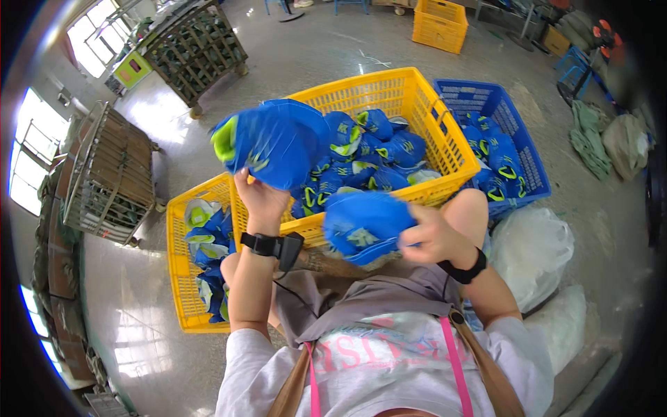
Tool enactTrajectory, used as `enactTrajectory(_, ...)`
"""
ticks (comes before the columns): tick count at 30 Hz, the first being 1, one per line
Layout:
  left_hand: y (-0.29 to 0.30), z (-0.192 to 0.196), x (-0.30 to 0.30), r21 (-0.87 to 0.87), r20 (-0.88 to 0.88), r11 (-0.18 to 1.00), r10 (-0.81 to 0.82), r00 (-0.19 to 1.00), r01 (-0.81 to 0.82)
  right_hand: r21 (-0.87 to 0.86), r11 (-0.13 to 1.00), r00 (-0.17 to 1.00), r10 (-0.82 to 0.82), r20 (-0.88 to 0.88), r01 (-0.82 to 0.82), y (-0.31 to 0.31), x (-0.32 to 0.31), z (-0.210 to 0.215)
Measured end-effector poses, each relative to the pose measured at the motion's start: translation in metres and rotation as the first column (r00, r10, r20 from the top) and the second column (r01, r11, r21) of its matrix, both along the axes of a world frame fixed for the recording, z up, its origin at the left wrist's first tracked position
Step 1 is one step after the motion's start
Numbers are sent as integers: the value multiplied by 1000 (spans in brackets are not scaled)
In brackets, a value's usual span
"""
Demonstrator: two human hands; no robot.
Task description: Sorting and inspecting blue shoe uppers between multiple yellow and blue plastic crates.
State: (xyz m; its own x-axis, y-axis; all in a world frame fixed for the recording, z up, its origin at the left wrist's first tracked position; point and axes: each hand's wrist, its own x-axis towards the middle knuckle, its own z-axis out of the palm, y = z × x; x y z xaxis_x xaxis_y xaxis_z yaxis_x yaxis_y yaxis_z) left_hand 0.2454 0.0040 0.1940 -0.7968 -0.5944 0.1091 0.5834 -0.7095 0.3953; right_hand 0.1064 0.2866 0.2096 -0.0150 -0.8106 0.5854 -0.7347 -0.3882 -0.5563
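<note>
My left hand [261,198] is raised with its fingers closed on a blue cap [278,142] with a bright green part, slightly blurred by motion. Lower and to the right, my right hand [432,235] grips the edge of a second blue cap [368,219], whose open underside and paler inside face me. Both caps are above the near side of a big yellow crate [455,149]. Inside that crate lies a heap of blue caps [368,149] with green and white markings.
A smaller yellow crate [177,278] at left and a blue crate [531,163] at right hold more blue and green pieces. White plastic bags [535,254] lie right of my leg. Slatted wheeled carts [111,181] stand left; another yellow crate [439,26] sits far off.
</note>
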Motion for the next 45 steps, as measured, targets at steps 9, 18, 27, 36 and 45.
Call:
enactTrajectory(9,34,-12,6,146,-523,909,-264,810,390,-223,949,199,180,963,224,29,-23,-19)
enactTrajectory(18,37,-43,-9,-99,-121,839,-543,831,534,-248,942,-27,248,968,-225,-37,-6,-7)
enactTrajectory(27,-30,-17,29,-383,658,924,282,698,-12,4,997,182,-18,983,76,-9,-80,-11)
enactTrajectory(36,-171,73,164,-589,228,-72,941,250,805,366,805,207,-502,839,467,134,-278,-42)
enactTrajectory(45,-206,-31,271,19,-67,-112,991,113,993,132,14,7,-998,56,991,170,-427,-45)
